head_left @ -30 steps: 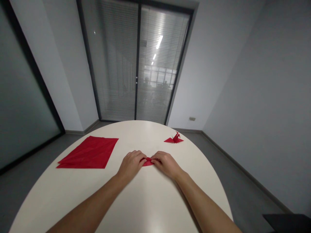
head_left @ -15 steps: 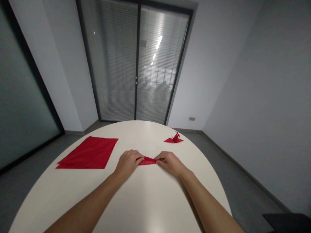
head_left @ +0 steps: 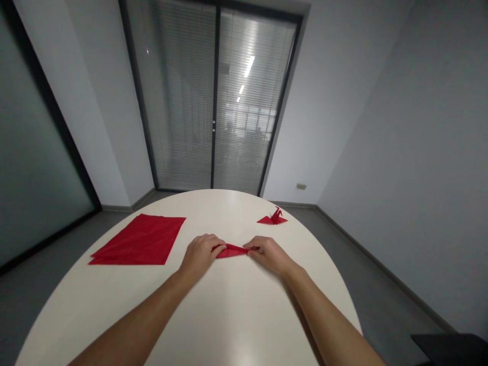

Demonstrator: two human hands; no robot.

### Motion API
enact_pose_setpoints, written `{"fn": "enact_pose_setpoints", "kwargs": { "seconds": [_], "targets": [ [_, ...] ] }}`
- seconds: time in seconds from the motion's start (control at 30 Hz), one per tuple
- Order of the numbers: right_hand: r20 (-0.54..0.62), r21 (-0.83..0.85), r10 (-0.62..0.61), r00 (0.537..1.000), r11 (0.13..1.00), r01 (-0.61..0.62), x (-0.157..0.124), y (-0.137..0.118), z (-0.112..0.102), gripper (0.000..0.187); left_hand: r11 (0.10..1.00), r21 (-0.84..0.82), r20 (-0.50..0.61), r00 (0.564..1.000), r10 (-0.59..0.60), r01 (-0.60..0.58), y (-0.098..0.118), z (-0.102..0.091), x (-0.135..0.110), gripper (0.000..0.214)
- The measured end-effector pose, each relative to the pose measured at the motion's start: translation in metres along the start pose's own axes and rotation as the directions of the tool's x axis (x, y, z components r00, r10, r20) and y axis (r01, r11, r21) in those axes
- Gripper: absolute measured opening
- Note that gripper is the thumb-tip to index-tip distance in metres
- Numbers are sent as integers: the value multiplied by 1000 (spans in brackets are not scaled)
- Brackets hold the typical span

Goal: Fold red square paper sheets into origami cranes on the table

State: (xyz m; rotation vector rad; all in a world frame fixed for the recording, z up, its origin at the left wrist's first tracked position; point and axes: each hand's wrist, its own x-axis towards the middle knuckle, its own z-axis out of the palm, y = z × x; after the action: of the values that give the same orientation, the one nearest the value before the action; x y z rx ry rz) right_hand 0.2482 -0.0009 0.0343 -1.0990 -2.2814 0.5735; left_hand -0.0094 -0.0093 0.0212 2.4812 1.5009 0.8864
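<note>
Folded paper (head_left: pixel 232 251) well inside table edge (head_left: pixel 221 192)

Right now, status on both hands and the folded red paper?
Left hand and right hand gripping opposite ends of folded red paper. Red paper crane and flat red sheets sit apart, seemingly not in the way.

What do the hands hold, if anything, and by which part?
Folded red paper: the left hand grips its left end, the right hand its right end.
</note>
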Motion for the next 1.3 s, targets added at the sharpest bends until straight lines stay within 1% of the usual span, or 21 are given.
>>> {"fn": "enact_pose_setpoints", "kwargs": {
  "seconds": [0.1, 0.2, 0.27, 0.37, 0.47, 0.5, 0.57, 0.63, 0.7, 0.8, 0.87, 0.9, 0.97, 1.03, 1.13, 1.23, 1.3],
  "targets": [
    [15, -34, -22, 1000, 999, 23, 0, 1, 1, 30, 999, 40, -1, 1000, 30, -30, 0, 1, 0, 17],
    [9, -72, -59, 998, 996, 60, 2, 1, 3, 32, 991, 99, -23, 995, 98, -95, 1, 2, 0, 15],
    [-8, -86, -96, 995, 992, 95, 2, 0, 3, 31, 981, 131, -44, 988, 149, -142, 1, 3, 1, 15],
    [-53, -93, -146, 988, 986, 140, 1, -2, 2, 30, 969, 170, -84, 977, 196, -180, 0, 4, 1, 14],
    [-95, -73, -161, 982, 985, 154, 1, -6, 3, 23, 956, 198, -117, 963, 243, -217, 1, 3, 0, 13],
    [-107, -48, -146, 984, 989, 142, 1, -7, 4, 19, 950, 204, -124, 956, 265, -237, 2, 3, 0, 14],
    [-147, 52, -53, 988, 997, 62, 2, -8, 8, 17, 935, 214, -136, 939, 316, -284, 4, 1, -1, 14],
    [-192, 197, 110, 975, 978, -71, 3, -6, 12, 26, 914, 216, -150, 913, 378, -343, 7, 0, -1, 12],
    [-149, 297, 204, 968, 943, -153, 4, -4, 17, 33, 890, 210, -166, 883, 440, -404, 10, -1, -2, 11],
    [-37, 382, 222, 974, 904, -192, 5, -1, 22, 34, 851, 191, -183, 834, 520, -489, 13, -1, -3, 11],
    [-11, 423, 223, 975, 884, -198, 6, -1, 24, 32, 826, 183, -185, 806, 562, -534, 14, 0, -3, 11],
    [-12, 436, 228, 974, 877, -200, 6, -1, 25, 30, 817, 182, -181, 798, 575, -547, 14, 0, -3, 11],
    [-23, 438, 242, 970, 874, -208, 7, -3, 25, 27, 808, 188, -158, 795, 586, -558, 14, 1, -3, 11],
    [-51, 416, 250, 967, 886, -207, 7, -6, 24, 25, 807, 200, -120, 804, 583, -555, 14, 1, -3, 11],
    [-74, 349, 227, 971, 918, -188, 6, -8, 23, 22, 799, 223, -25, 816, 578, -559, 12, 3, -3, 12],
    [-27, 281, 199, 980, 942, -184, 4, -8, 22, 21, 784, 242, 87, 818, 569, -572, 12, 5, -4, 13],
    [-3, 248, 191, 982, 951, -184, 3, -8, 23, 20, 783, 244, 136, 819, 557, -573, 13, 5, -5, 11]
  ]
}}
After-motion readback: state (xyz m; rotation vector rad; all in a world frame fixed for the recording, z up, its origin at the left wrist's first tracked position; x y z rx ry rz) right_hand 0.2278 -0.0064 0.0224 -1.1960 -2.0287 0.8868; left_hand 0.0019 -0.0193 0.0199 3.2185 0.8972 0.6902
